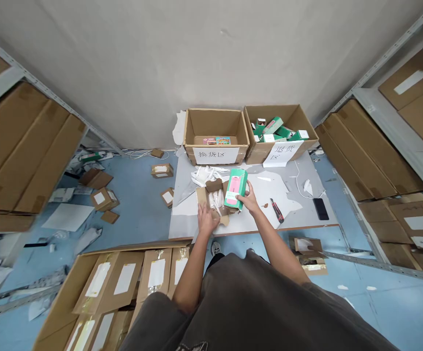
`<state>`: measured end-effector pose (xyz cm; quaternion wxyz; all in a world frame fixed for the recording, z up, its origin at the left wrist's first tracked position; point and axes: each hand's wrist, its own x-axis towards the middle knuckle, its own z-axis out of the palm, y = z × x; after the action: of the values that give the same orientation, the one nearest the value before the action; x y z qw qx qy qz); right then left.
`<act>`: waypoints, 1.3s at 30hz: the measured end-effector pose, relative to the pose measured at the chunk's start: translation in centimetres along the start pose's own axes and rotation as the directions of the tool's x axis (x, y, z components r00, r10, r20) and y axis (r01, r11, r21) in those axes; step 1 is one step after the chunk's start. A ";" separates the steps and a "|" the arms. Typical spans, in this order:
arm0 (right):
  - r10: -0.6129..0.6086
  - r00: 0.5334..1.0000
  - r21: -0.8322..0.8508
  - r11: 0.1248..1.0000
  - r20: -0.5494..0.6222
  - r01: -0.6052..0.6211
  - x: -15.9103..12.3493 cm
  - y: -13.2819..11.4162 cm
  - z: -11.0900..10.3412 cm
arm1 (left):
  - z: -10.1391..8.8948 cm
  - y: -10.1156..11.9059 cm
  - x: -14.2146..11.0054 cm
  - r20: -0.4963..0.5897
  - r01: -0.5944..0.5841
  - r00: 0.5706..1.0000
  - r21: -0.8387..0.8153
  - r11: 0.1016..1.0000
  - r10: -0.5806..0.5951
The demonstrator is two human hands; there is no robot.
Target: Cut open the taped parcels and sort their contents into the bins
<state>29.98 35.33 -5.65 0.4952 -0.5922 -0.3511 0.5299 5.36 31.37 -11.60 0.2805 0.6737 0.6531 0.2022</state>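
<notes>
In my right hand (248,199) is a green box with a pink panel (235,187), gripped by its right side and held above the table. My left hand (206,220) holds the near left edge of a small open cardboard box (201,195), its flaps spread. White crumpled packing (216,200) lies inside that box. The green box covers part of the cardboard box's right side. Right of my right hand, a red and black utility knife (277,211) rests on the white table (185,222).
Behind stand two big cartons: the left one (216,127) holds a few colourful packs, the right one (277,114) several green boxes. A phone (320,208) lies at the table's right end. A large carton of parcels (124,278) is at lower left. Loaded shelves flank both sides.
</notes>
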 end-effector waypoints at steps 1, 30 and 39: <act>0.000 1.000 0.048 0.999 0.003 0.000 -0.2 -0.3 -0.9 | -0.4 1.3 0.3 -0.052 -0.021 0.998 -0.032 0.999 0.020; 0.038 0.994 0.252 0.966 0.106 -0.064 2.0 -3.8 -14.5 | 10.2 21.8 2.1 0.205 0.103 0.975 -0.764 0.637 0.088; 0.002 0.981 -0.085 0.996 -0.192 -0.019 2.9 -2.6 -11.6 | 9.3 23.4 1.3 -0.050 -0.010 0.999 -0.322 0.947 -0.006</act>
<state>42.10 36.28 -4.59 0.4978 -0.6633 -0.3212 0.4572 29.34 31.81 -3.82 0.3697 0.6143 0.6176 0.3233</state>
